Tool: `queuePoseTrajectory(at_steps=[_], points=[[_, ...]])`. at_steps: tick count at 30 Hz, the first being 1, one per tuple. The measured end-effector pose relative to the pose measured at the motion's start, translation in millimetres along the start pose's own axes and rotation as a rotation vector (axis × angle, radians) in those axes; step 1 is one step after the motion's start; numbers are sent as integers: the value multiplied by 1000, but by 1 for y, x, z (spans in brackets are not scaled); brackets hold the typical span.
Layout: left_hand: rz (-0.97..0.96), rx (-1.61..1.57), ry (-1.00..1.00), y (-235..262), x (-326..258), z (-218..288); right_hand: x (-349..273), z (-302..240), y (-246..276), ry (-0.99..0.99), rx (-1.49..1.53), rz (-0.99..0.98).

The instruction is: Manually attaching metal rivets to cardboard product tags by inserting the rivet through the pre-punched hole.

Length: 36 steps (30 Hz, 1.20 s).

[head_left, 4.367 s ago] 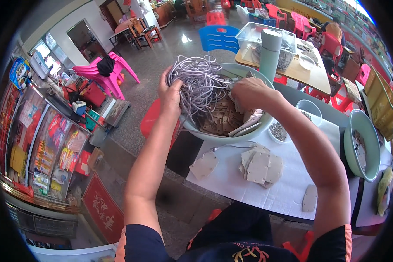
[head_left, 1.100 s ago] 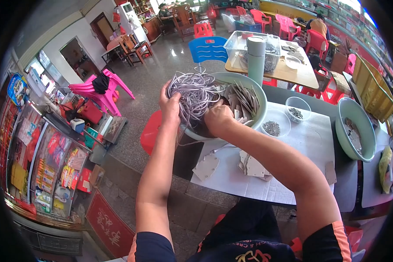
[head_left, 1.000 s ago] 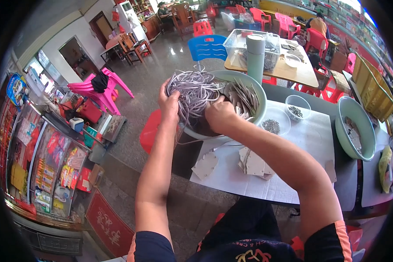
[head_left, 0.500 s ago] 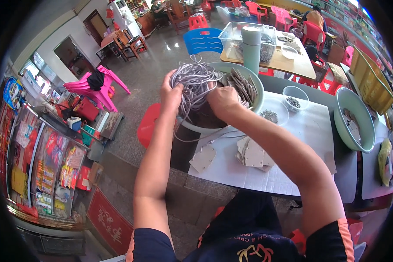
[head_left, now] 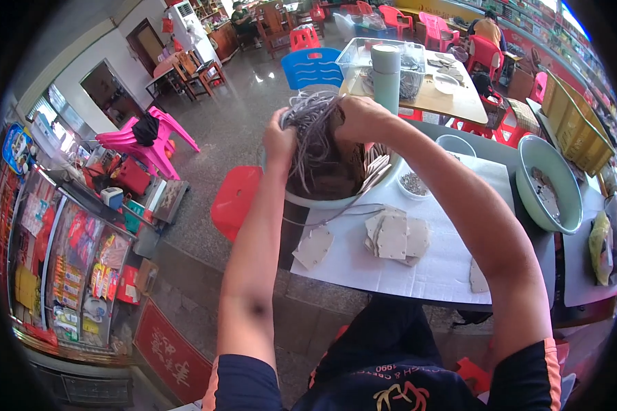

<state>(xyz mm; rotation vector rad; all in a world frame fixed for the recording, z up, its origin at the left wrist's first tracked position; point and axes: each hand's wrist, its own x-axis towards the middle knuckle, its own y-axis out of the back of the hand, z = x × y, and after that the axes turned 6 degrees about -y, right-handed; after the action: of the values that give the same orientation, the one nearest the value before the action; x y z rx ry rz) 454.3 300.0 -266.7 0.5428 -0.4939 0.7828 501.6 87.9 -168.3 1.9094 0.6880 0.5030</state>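
A glass-fronted display case (head_left: 68,267) along the left edge of the view holds rows of small snack packets (head_left: 82,257) in red, yellow, orange and green, ranged on its shelves. At its foot, toward the lower edge, a red rectangular sign (head_left: 171,353) with pale characters lies flat. On the case's far end stands a round blue sign (head_left: 17,147).

— What is hidden at the large pale round basin (head_left: 336,200)?
— Its far rim and most of its inside are covered by the bundle of grey cords (head_left: 313,133) and both hands.
— And the fingers?
— The left hand (head_left: 280,140) fingertips are buried in the cords; the right hand (head_left: 360,118) grip cannot be made out.
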Motion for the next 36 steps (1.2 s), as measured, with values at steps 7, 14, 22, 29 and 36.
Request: queuePoseTrajectory(at_steps=[7,14,22,29,36], points=[[201,-135,149,-2,19,3,-13,13,13,-152,611,-82],[40,485,-54,2,11,8,-24,24,40,-217,711,-210],[-591,935,-307,3,-16,18,-45,78,41,-203,1121,-356],[-820,693,-169,18,1,29,-90,104,19,-207,1443,-398],[-948,405,-101,43,8,61,-129,119,6,-113,1549,-428]])
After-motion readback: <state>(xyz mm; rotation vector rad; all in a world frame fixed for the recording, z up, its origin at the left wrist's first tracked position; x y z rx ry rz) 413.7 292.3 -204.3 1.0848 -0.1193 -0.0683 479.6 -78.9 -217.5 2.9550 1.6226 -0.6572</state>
